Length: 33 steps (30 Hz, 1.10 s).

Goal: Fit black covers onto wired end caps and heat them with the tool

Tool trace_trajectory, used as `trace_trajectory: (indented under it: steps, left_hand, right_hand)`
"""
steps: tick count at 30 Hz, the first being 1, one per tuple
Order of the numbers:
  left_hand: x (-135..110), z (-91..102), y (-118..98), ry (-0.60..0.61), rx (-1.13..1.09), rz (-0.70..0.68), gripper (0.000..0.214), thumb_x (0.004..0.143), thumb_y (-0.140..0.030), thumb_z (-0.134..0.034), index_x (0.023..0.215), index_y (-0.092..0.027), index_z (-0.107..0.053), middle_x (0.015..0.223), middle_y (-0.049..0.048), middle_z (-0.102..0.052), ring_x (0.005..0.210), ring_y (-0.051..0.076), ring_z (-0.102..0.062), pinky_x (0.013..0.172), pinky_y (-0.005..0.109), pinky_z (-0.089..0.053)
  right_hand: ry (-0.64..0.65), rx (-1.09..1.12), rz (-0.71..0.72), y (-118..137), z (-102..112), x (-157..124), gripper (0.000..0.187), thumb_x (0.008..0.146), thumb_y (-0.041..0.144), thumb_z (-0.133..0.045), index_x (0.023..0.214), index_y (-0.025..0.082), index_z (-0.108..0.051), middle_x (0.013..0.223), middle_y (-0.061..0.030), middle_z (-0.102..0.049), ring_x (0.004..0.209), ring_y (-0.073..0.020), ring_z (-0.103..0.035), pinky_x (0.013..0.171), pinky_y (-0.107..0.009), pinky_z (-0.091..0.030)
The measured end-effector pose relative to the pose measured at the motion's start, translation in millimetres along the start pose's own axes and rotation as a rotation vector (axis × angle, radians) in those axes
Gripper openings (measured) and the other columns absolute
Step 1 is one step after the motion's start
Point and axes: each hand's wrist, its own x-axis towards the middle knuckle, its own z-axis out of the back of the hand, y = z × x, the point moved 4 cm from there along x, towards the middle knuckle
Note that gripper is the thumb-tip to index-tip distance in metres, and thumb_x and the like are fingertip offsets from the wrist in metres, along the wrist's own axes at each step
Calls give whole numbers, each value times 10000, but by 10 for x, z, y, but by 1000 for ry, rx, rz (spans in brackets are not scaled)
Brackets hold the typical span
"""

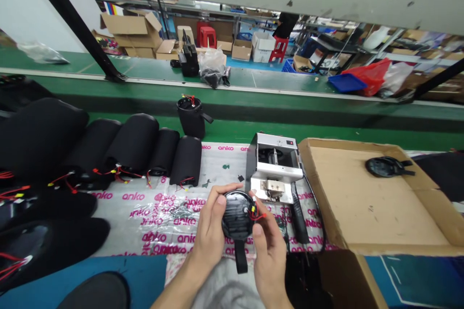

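Observation:
Just in front of my body I hold a round black housing (237, 219), its open end facing me and ribbed inside. A short black strap (240, 257) hangs from its near edge. My left hand (212, 229) grips its left side, thumb on the rim. My right hand (268, 246) holds the right side, where red wires (258, 215) with small yellow and white connectors stick out. How deep the housing is, I cannot tell. Just beyond my hands stands a silver and black machine (275, 166) with a black-handled tool (299, 217) beside it.
Several black fabric-covered cylinders (132, 142) with wires lie at left. Another black cylinder (192, 118) stands upright at the back. To the right, a shallow cardboard box (348, 203) holds a round black part with a strap (386, 167). Printed plastic sheeting (163, 222) covers the bench.

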Motion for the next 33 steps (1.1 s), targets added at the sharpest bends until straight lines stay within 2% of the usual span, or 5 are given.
trace_trajectory:
  steps: [7,16,25,29,33]
  left_hand:
    - [50,3,-17,53,-18,21,468,1207,-520,-387,1337,-232,-733,1390,51,-742,1332,231,-669,1160,333,-441]
    - [75,13,-10,147,16,21,530,1207,-527,-330,1388,-247,-742,1456,46,-741,1388,246,-655,1188,331,-442]
    - [242,365,-171,559,175,45,687,1050,-691,-643,1650,-359,-593,1731,70,-538,1636,383,-481,1392,600,-341]
    - [267,512,-221,640,422,-89,1150,738,-559,-1027,1725,-412,-455,1748,95,-507,1605,411,-517,1327,617,-435]
    - [319,532,-247,627,561,-149,984,794,-428,-1015,1663,-387,-554,1645,90,-633,1496,361,-651,1265,532,-537]
  right_hand:
    - [306,-166,75,-37,312,155,574,1115,335,-649,1672,408,-530,1694,-37,-548,1585,-261,-523,1353,-485,-429]
    - [465,-337,117,121,311,125,890,1024,231,-705,1786,430,-289,1803,-42,-366,1677,-290,-362,1348,-548,-383]
    - [54,-429,85,192,1315,637,161,1103,325,-723,1243,290,-794,1130,-25,-829,1016,-113,-806,966,-115,-617]
    - [280,-418,57,236,1082,507,326,1072,295,-747,1393,352,-736,1260,-23,-801,1095,-144,-808,996,-183,-648]
    - [471,-393,85,271,603,367,762,1003,292,-825,1669,467,-501,1727,-18,-504,1606,-257,-495,1297,-462,-487]
